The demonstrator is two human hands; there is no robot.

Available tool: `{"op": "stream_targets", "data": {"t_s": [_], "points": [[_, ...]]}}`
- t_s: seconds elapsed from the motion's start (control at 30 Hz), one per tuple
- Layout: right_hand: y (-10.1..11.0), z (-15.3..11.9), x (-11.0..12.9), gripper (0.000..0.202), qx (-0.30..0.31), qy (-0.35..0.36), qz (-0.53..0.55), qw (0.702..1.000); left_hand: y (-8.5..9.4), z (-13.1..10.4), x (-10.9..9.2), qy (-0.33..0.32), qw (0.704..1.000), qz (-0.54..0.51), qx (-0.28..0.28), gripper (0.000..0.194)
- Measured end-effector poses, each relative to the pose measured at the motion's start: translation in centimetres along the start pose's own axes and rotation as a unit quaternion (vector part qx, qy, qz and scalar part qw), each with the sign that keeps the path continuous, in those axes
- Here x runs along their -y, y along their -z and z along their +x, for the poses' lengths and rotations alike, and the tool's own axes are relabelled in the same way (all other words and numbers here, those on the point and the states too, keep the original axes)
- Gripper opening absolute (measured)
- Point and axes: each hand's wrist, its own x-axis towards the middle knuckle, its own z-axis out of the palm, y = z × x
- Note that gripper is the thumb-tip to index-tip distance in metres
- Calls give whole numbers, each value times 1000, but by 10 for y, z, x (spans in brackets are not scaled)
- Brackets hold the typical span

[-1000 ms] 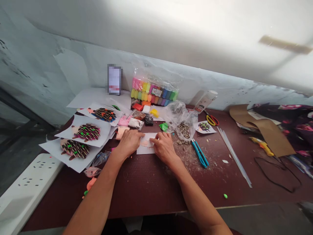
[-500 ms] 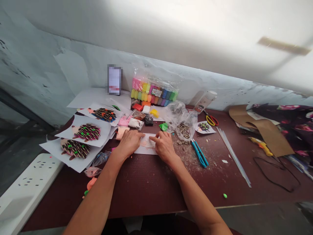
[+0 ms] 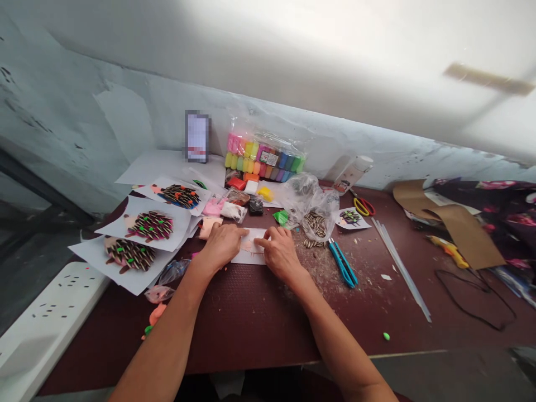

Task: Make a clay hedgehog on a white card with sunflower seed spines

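Observation:
A small white sheet of paper (image 3: 248,258) lies flat on the table, bearing peach-coloured clay (image 3: 250,246) pressed thinly onto a drawn outline. My left hand (image 3: 224,244) rests over the sheet's left side, index finger stretched across its upper part and holding nothing. From the right, my right hand (image 3: 280,248) reaches over the paper; its index finger points onto the clay while the other fingers bend loosely. Part of the sheet is hidden under both hands. Just behind my left hand is a packet of peach clay (image 3: 208,226).
Finished seed-spined hedgehog pictures (image 3: 148,226) are stacked left, above a white power strip (image 3: 58,301). Behind sit clay packets (image 3: 234,211) and a bag of coloured clay (image 3: 263,159). Rightward are striped seeds (image 3: 315,224), a blue cutter (image 3: 343,264), scissors (image 3: 363,206) and glue sticks (image 3: 402,271).
My right index fingertip has shifted slightly down and left over the clay. My left hand stays nearly still on the paper. The whole view has drifted very slightly.

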Motion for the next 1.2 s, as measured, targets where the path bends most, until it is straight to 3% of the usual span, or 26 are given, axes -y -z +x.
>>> {"op": "stream_targets", "data": {"t_s": [0.37,0.7,0.93,1.2], "points": [[-7,1,3,36,-26,-47,68,996,2,-2,-2,0,1000,-3,4,46],[-6,1,3,26,-7,-20,-7,1000,3,-2,-5,-1,1000,-12,14,40],[-8,1,-2,37,-41,-47,36,997,3,-3,-4,-11,999,-26,18,44],[-8,2,-3,30,-5,-36,5,999,6,-3,-5,-10,999,-31,26,45]]}}
